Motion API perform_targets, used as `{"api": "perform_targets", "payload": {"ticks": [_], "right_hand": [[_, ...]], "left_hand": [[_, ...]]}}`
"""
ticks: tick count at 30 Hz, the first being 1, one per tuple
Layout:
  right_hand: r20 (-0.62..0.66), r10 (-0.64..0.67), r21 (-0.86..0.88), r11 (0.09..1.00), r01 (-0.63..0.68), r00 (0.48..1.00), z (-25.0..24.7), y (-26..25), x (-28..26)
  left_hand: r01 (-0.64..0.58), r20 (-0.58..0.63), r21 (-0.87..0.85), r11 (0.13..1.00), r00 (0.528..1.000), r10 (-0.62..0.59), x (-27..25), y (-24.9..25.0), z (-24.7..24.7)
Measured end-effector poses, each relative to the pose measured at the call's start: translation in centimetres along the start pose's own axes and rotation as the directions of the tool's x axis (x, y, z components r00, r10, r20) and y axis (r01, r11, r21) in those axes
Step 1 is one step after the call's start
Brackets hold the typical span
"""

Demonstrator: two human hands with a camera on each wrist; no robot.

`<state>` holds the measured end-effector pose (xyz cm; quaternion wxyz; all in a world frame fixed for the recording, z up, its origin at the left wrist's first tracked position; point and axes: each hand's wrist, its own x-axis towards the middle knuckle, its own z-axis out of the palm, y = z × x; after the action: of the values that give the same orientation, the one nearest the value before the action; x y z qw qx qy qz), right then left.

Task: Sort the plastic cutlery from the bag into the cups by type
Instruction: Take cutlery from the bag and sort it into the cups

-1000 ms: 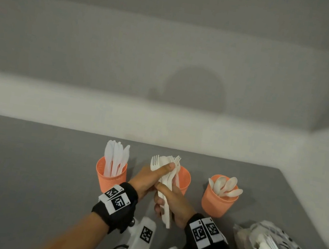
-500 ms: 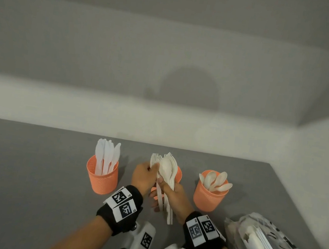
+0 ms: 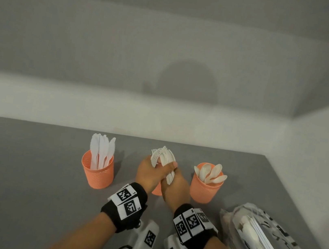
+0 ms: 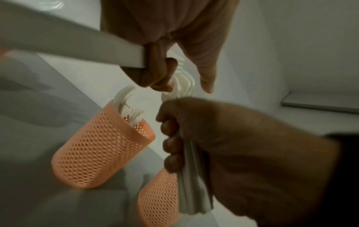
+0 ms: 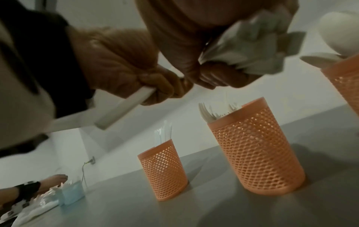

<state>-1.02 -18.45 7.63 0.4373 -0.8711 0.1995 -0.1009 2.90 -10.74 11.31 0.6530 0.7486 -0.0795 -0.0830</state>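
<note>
Overhead, smooth white forks (image 3: 162, 159), perforated cup (image 5: 256, 152)

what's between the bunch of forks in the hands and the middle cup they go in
Nothing visible. Both hands, left hand and right hand, grip the forks above the middle cup; its mouth is open, with some forks already standing inside.
</note>
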Motion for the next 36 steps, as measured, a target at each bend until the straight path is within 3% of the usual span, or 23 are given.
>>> {"api": "perform_targets", "payload": {"ticks": [2,6,11,17,20,25,32,36], "right_hand": [[0.042,0.004,0.036,0.999,-0.006,0.999,-0.1,0.0,-0.1],[0.23,-0.006,0.413,0.906,-0.092,0.973,-1.7,-0.2,-0.3],[0.352,-0.06,0.576,0.8,-0.166,0.934,-2.5,-0.1,-0.7],[0.299,-0.055,0.613,0.776,-0.148,0.953,-2.4,0.3,-0.5],[0.263,-0.039,0.628,0.765,-0.141,0.964,-2.6,0.4,-0.5],[0.218,0.003,0.634,0.759,-0.144,0.976,-2.3,0.7,-0.2],[0.113,0.047,0.654,0.748,-0.11,0.992,-2.2,0.6,-0.2],[0.093,0.044,0.614,0.784,-0.093,0.995,-2.1,0.9,-0.2]], "left_hand": [[0.029,-0.002,-0.05,0.998,1.0,-0.029,0.1,-0.2,0.2],[0.188,0.127,-0.128,0.974,0.977,-0.172,0.3,-0.3,-0.5],[0.267,0.265,-0.231,0.936,0.942,-0.204,0.3,0.3,-1.1],[0.296,0.258,-0.297,0.908,0.94,-0.222,0.6,0.7,-1.1],[0.28,0.147,-0.371,0.886,0.959,-0.241,0.1,1.0,-0.5],[0.215,-0.032,-0.34,0.916,0.97,-0.24,0.0,0.3,-0.1],[0.335,-0.004,-0.292,0.896,0.936,-0.351,-0.5,0.2,-0.5],[0.269,-0.035,-0.291,0.918,0.956,-0.291,-0.7,0.6,-0.3]]}}
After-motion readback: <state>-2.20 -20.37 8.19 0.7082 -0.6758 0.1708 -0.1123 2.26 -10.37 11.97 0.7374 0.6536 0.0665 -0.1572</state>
